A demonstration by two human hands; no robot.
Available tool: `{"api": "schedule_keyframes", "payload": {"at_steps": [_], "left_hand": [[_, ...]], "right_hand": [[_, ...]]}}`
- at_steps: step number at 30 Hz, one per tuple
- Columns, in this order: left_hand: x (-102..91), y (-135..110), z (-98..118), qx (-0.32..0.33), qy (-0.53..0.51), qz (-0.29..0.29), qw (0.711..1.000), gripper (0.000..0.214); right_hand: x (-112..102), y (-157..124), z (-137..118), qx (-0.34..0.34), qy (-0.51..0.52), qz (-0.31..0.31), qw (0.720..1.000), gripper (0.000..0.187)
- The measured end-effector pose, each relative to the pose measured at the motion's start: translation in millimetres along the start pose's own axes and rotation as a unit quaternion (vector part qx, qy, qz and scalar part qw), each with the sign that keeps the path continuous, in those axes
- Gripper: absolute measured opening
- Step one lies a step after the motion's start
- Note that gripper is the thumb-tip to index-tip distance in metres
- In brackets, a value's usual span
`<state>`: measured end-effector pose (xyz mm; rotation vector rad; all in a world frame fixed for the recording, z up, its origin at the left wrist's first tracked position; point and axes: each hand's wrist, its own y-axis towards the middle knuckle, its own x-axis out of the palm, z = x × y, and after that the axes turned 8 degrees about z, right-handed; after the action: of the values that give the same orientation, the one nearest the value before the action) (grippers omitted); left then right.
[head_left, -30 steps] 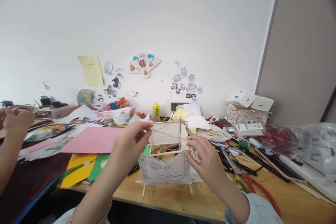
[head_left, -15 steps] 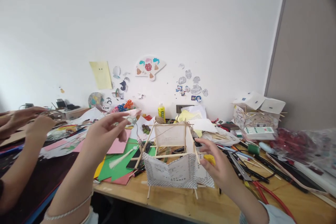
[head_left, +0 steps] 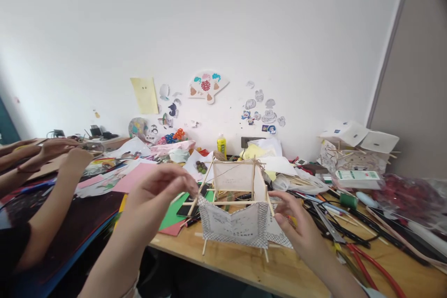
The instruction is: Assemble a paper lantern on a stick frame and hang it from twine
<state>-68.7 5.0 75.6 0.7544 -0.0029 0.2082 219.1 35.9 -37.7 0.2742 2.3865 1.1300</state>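
A small frame of thin wooden sticks [head_left: 223, 203], with paper panels on its sides, stands at the table's front edge. Its front paper panel [head_left: 232, 226] has drawings and a cross-hatched border. At the upper left corner, the fingertips of my left hand [head_left: 157, 195] are pinched together on the sticks; what lies between them is partly hidden. On the opposite side, my right hand [head_left: 296, 219] has its thumb and fingers around the end of a slanting stick. Twine [head_left: 260, 164] is tied at the back right corner.
A red-handled tool [head_left: 359, 260], a green thread spool [head_left: 348, 200] and cables lie at right. Behind stand a yellow bottle [head_left: 221, 145] and loose papers. Left are coloured sheets [head_left: 136, 177] and another person's arms [head_left: 52, 205]. A paper-covered stick model [head_left: 359, 158] stands at far right.
My left hand has come down and right onto the frame's left corner, its fingers closing. My right hand stays at the frame's right side. The view has shifted slightly left.
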Motion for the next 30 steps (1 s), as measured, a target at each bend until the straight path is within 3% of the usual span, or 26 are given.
{"api": "schedule_keyframes", "payload": {"at_steps": [2, 4, 6, 9, 12, 15, 18, 21, 24, 27, 30], "left_hand": [[8.3, -9, 4, -0.007, 0.014, -0.082, 0.996, 0.007], [10.3, -18, 2, -0.025, 0.033, -0.111, 0.993, 0.007], [7.3, -20, -2, -0.020, 0.067, -0.080, 0.994, 0.009], [2.0, -3, -12, 0.035, 0.139, 0.013, 0.990, 0.012], [6.7, 25, -19, 0.042, 0.101, 0.031, 0.994, 0.013], [18.1, 34, -19, 0.021, 0.033, -0.030, 0.999, 0.010], [19.1, 16, -11, -0.013, 0.024, -0.119, 0.993, 0.009], [-1.9, -13, -5, -0.045, 0.101, -0.101, 0.989, 0.015], [-38.5, -33, -8, -0.077, 0.214, -0.047, 0.973, 0.024], [-72.2, -34, -16, -0.106, 0.310, -0.007, 0.945, 0.033], [-88.3, -18, -20, -0.042, 0.389, 0.070, 0.918, 0.028]], "right_hand": [[1, 0, 0, -0.001, 0.005, 0.006, 1.000, 0.033], [0, 0, -1, -0.003, 0.003, 0.010, 1.000, 0.032], [-1, 0, -2, -0.006, -0.001, 0.010, 1.000, 0.031], [-1, -1, -5, -0.005, -0.005, 0.012, 1.000, 0.032], [0, -3, -6, -0.005, -0.008, 0.012, 1.000, 0.031], [2, -6, -5, -0.001, -0.017, 0.002, 1.000, 0.031], [3, -9, -3, 0.002, -0.028, -0.005, 1.000, 0.032], [1, -11, -1, 0.005, -0.035, -0.005, 0.999, 0.032], [-1, -11, -1, 0.011, -0.041, -0.003, 0.999, 0.031], [-2, -9, -2, 0.018, -0.039, -0.001, 0.999, 0.030], [2, -10, -2, 0.029, -0.033, -0.003, 0.999, 0.030]]}}
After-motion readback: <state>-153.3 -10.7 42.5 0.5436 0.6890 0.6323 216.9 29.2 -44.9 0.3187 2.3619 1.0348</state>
